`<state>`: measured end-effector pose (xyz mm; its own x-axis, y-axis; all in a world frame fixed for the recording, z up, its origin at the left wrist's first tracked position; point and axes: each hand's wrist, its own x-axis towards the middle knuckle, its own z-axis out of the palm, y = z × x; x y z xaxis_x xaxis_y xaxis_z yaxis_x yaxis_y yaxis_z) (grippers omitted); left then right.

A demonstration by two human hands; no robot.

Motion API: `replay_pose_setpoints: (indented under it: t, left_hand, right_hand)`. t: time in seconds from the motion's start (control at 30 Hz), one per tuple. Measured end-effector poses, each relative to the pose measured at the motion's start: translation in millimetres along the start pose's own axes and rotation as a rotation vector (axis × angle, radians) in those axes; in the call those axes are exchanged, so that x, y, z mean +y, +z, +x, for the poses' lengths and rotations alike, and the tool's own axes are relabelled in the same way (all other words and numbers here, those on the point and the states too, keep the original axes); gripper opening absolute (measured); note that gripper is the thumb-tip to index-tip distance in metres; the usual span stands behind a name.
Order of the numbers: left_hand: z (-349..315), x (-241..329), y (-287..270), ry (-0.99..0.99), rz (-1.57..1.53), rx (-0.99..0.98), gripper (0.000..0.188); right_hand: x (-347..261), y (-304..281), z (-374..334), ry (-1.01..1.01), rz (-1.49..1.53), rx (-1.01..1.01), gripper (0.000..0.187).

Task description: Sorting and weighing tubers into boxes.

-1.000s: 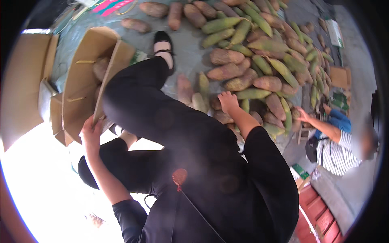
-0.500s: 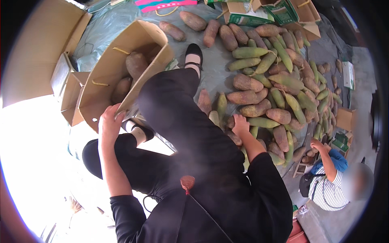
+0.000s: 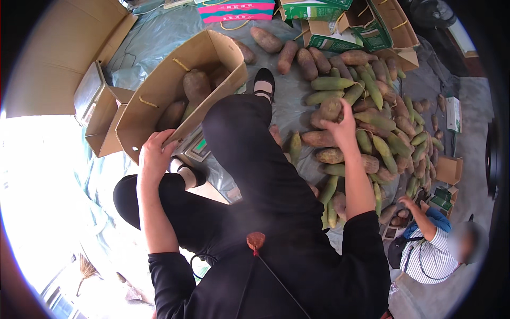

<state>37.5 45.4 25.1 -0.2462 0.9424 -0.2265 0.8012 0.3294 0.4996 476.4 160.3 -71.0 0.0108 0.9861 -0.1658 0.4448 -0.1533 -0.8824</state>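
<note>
My left hand [image 3: 154, 159] is closed on the near edge of an open brown cardboard box [image 3: 210, 101], with its thumb inside the hand's side of the rim. The box is tilted and has yellow cord handles. Several large reddish-brown radishes [image 3: 196, 85] lie in it, with a green one partly hidden among them. Over the pile to my right, my right hand [image 3: 342, 127] holds a reddish-brown radish [image 3: 330, 108], seen nearly end-on, its fingers and thumb around it. Green radishes [image 3: 332, 83] and more reddish-brown ones [image 3: 319, 139] lie below and around that hand.
A scale with a lit display [image 3: 201, 146] shows beside the box, partly hidden. Green cartons [image 3: 332, 40] and a pink-and-teal box [image 3: 236, 11] stand at the far side. Another person [image 3: 433, 244] reaches toward the pile's right end. Plastic sheeting [image 3: 281, 98] covers the floor.
My right hand has moved from the near edge of the pile forward and now holds a reddish-brown radish up. My left hand stays on the box edge. The whole view has shifted slightly.
</note>
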Motion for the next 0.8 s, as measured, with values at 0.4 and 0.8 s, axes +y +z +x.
replay_pose_setpoints:
  t: [0.4, 0.8]
  left_hand:
    - [-3.0, -19.3, -2.7, 0.052, -0.093, 0.135, 0.026]
    - [-2.3, -24.3, -8.8, 0.008, -0.084, 0.179, 0.025]
  right_hand:
    - [-220.2, 28.4, 36.1, -0.569, 0.436, -0.082, 0.054]
    - [-279.2, 150.8, 43.4, -0.664, 0.466, -0.442, 0.059]
